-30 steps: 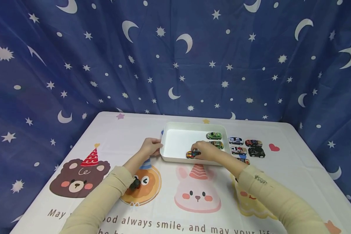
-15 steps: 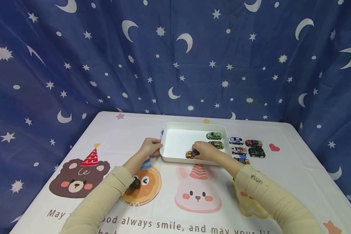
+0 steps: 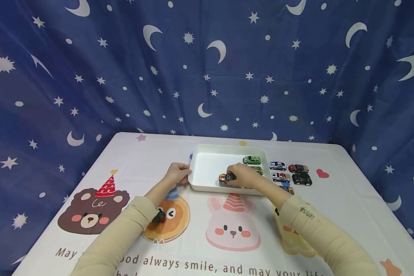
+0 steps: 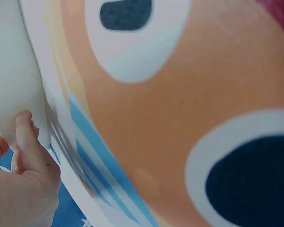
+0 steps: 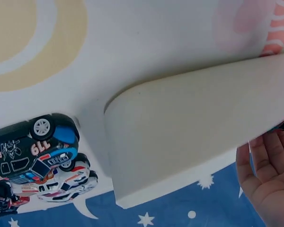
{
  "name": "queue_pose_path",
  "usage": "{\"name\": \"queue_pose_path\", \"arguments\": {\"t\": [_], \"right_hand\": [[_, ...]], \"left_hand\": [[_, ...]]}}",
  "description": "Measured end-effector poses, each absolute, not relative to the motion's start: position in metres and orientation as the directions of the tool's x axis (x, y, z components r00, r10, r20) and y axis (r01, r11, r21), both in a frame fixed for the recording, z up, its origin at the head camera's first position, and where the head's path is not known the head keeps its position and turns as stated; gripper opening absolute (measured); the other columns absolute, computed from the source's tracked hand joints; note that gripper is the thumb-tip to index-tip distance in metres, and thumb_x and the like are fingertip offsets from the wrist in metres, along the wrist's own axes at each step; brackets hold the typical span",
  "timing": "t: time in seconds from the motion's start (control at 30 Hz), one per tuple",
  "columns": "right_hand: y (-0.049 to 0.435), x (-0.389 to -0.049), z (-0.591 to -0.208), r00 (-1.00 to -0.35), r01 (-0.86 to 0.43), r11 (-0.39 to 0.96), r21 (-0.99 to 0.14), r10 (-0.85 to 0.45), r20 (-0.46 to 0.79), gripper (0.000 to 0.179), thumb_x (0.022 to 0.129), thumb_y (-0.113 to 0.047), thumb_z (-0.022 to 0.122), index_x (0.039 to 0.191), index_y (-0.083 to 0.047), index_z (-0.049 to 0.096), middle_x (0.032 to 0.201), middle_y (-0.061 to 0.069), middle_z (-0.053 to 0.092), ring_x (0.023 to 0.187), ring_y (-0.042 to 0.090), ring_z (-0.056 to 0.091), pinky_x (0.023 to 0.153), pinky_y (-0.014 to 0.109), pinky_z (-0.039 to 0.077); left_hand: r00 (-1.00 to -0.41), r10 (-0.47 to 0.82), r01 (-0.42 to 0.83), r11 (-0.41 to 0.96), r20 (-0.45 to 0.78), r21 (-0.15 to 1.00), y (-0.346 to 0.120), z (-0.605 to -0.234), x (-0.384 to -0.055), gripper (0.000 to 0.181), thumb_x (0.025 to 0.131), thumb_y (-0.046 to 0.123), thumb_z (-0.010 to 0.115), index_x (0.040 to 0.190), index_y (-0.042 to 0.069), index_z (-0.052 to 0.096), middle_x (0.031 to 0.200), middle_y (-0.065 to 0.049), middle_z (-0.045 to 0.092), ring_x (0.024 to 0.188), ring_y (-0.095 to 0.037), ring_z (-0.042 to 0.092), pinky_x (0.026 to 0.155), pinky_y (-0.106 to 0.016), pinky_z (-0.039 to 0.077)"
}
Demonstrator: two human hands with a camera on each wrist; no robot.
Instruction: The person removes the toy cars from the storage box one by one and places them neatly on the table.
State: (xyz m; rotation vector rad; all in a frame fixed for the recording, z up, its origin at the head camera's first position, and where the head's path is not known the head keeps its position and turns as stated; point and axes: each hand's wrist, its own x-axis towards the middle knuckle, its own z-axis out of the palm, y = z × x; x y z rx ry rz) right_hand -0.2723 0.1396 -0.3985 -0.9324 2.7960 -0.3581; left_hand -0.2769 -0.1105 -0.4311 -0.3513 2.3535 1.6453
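Note:
My left hand (image 3: 177, 173) pinches the left end wall of a white rectangular tray (image 3: 207, 188); in the left wrist view its thumb and fingers grip the tray's edge. Inside the tray, near the front, my right hand (image 3: 243, 176) holds a red, yellow and black toy car (image 3: 224, 178) by its right end. Part of that car is hidden behind the fingers. A green toy car (image 3: 252, 160) sits in the tray's back right corner. In front of it, a green and yellow toy car (image 3: 258, 170) is partly covered by the right hand.
Right of the tray stand several toy cars, among them a white one (image 3: 277, 165), a red one (image 3: 298, 168) and a black one (image 3: 301, 179). A dark small object (image 3: 159, 216) lies beside the left sleeve. A blue curtain (image 3: 207, 76) hangs behind the table.
My right hand has moved the held toy car slightly back, away from the tray's front wall. My left hand stays on the tray's left end.

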Motion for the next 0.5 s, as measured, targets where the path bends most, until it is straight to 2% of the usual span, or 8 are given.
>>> {"name": "queue_pose_path", "arguments": {"t": [0.3,0.5], "right_hand": [[0.147,-0.268,-0.388,-0.78,-0.588,0.721,-0.368,-0.625,0.021,0.022,0.08,-0.014,0.073,0.097,-0.003,0.068,0.082,0.003,0.068,0.066,0.007,0.051,0.058,0.02,0.045],[0.154,-0.261,-0.384,-0.757,-0.624,0.668,-0.404,-0.645,0.103,0.023,0.08,-0.014,0.074,0.099,-0.001,0.069,0.082,0.003,0.069,0.064,0.004,0.049,0.064,0.022,0.042]], "left_hand": [[-0.941,-0.046,-0.331,0.324,-0.335,0.886,-0.111,-0.43,-0.277,0.031,0.09,0.009,0.059,0.12,-0.001,0.06,0.106,-0.018,0.066,0.064,-0.006,0.06,0.057,-0.016,0.056],[-0.938,-0.05,-0.341,0.322,-0.344,0.883,-0.111,-0.431,-0.278,0.031,0.09,0.008,0.059,0.12,-0.001,0.061,0.106,-0.019,0.066,0.064,-0.007,0.06,0.056,-0.017,0.056]]}}
